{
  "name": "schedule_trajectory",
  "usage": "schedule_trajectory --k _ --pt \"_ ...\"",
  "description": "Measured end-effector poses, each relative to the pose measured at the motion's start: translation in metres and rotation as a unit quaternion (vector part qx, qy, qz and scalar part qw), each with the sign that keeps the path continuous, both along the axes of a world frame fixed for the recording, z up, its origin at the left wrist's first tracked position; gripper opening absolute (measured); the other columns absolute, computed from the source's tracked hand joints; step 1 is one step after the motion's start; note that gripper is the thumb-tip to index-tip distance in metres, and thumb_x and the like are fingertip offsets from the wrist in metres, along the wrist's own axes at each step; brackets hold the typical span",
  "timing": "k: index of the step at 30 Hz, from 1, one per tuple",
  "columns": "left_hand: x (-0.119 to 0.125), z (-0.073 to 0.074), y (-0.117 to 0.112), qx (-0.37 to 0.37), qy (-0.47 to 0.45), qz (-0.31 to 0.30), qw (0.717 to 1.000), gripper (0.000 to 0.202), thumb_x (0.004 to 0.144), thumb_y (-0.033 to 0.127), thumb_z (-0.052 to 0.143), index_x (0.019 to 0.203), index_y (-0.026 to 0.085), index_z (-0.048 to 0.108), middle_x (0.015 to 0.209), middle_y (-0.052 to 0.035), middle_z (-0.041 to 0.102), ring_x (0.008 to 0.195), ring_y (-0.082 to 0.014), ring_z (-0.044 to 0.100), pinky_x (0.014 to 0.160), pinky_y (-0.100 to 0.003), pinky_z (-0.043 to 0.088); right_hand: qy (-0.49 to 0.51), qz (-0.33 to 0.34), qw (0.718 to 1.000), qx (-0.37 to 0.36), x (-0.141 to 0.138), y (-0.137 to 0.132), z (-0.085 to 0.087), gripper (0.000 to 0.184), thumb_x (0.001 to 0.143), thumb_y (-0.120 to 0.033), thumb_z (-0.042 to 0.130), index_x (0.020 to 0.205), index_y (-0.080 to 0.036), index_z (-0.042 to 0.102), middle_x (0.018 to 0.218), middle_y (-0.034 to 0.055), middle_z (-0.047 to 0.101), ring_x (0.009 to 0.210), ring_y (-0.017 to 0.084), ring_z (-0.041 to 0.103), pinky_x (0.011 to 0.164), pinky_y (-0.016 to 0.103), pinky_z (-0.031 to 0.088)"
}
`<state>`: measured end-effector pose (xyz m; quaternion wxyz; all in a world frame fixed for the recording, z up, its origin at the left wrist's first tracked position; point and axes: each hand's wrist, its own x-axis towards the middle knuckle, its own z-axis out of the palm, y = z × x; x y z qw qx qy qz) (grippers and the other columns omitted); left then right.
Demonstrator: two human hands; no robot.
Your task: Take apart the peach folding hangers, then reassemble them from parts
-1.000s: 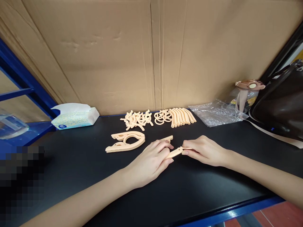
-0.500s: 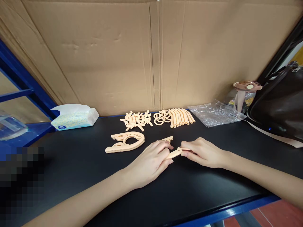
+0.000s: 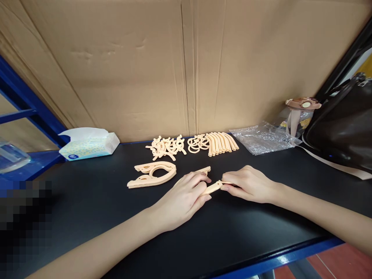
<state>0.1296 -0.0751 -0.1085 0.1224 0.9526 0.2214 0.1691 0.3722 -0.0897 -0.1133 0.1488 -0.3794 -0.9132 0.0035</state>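
Observation:
Both my hands rest on a black table and grip a peach plastic hanger piece between them. My left hand is closed over its left part, with another arm of the piece sticking out beyond the fingers. My right hand pinches the right end. To the left lies a small stack of folded peach hangers. Behind them lie a pile of small peach hook parts and a row of curved peach arms.
A tissue pack sits at the back left, by a blue shelf frame. At the back right are a clear plastic bag, a drinking bottle and a dark bag. Cardboard lines the back.
The hands stay on the hanger piece with almost no movement; the view has shifted slightly.

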Motion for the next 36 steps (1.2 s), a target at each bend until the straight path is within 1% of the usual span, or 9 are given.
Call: schedule_trajectory --k 5,9,13,20,27,30,36 --pt "0.0008 0.0012 -0.0001 -0.006 0.009 -0.004 1.000 0.022 0.098 0.026 0.036 0.107 0.019 0.055 0.122 -0.0070 0.053 0.124 -0.0220 0.042 0.104 -0.039 0.039 -0.021 0.001 1.000 0.022 0.0011 0.0000 -0.0007 0.037 0.098 -0.039 0.029 0.073 -0.019 0.048 0.061 -0.0036 0.050 0.046 0.008 0.038 0.047 0.025 0.020" --pt "0.0013 0.0026 -0.0007 -0.022 0.012 -0.006 1.000 0.021 0.098 0.025 0.038 0.108 0.019 0.055 0.121 -0.0063 0.054 0.126 -0.0213 0.040 0.105 -0.038 0.037 -0.043 0.009 0.997 0.061 0.0023 -0.0003 -0.0018 0.036 0.098 -0.038 0.030 0.075 -0.019 0.050 0.062 -0.0030 0.053 0.046 0.008 0.040 0.046 0.025 0.019" --pt "0.0011 0.0031 -0.0010 -0.031 0.013 -0.012 0.999 0.020 0.097 0.025 0.038 0.104 0.019 0.056 0.119 -0.0058 0.055 0.122 -0.0210 0.043 0.103 -0.038 0.039 -0.055 0.021 0.993 0.103 0.0029 -0.0002 -0.0035 0.037 0.098 -0.036 0.029 0.075 -0.018 0.052 0.060 -0.0029 0.054 0.044 0.008 0.040 0.046 0.025 0.018" --pt "-0.0001 0.0018 -0.0007 -0.033 0.022 -0.019 0.999 0.020 0.098 0.026 0.036 0.099 0.019 0.055 0.118 -0.0058 0.054 0.122 -0.0198 0.043 0.105 -0.036 0.037 -0.072 0.032 0.981 0.177 0.0029 0.0001 -0.0070 0.038 0.097 -0.034 0.030 0.072 -0.018 0.054 0.058 -0.0028 0.053 0.042 0.008 0.041 0.045 0.026 0.017" --pt "0.0001 0.0031 -0.0009 -0.032 0.020 -0.021 0.999 0.021 0.098 0.026 0.036 0.096 0.019 0.055 0.117 -0.0056 0.055 0.119 -0.0199 0.044 0.103 -0.037 0.039 -0.090 0.043 0.964 0.247 0.0004 -0.0007 -0.0044 0.039 0.097 -0.031 0.032 0.067 -0.018 0.054 0.056 -0.0028 0.050 0.044 0.008 0.040 0.045 0.027 0.019" --pt "0.0002 0.0035 -0.0007 -0.031 0.018 -0.017 0.999 0.020 0.098 0.025 0.036 0.098 0.019 0.055 0.116 -0.0053 0.055 0.116 -0.0202 0.046 0.100 -0.037 0.041 -0.090 0.036 0.966 0.240 -0.0005 -0.0016 -0.0025 0.038 0.096 -0.031 0.033 0.067 -0.018 0.053 0.058 -0.0029 0.049 0.046 0.009 0.040 0.046 0.027 0.020" --pt "0.0006 0.0025 -0.0006 -0.023 0.025 -0.014 0.999 0.021 0.098 0.026 0.036 0.100 0.019 0.056 0.116 -0.0058 0.055 0.115 -0.0201 0.046 0.100 -0.038 0.041 -0.049 0.019 0.982 0.184 -0.0014 -0.0025 -0.0019 0.033 0.092 -0.032 0.040 0.065 -0.018 0.053 0.057 -0.0034 0.046 0.047 0.008 0.037 0.047 0.025 0.021"
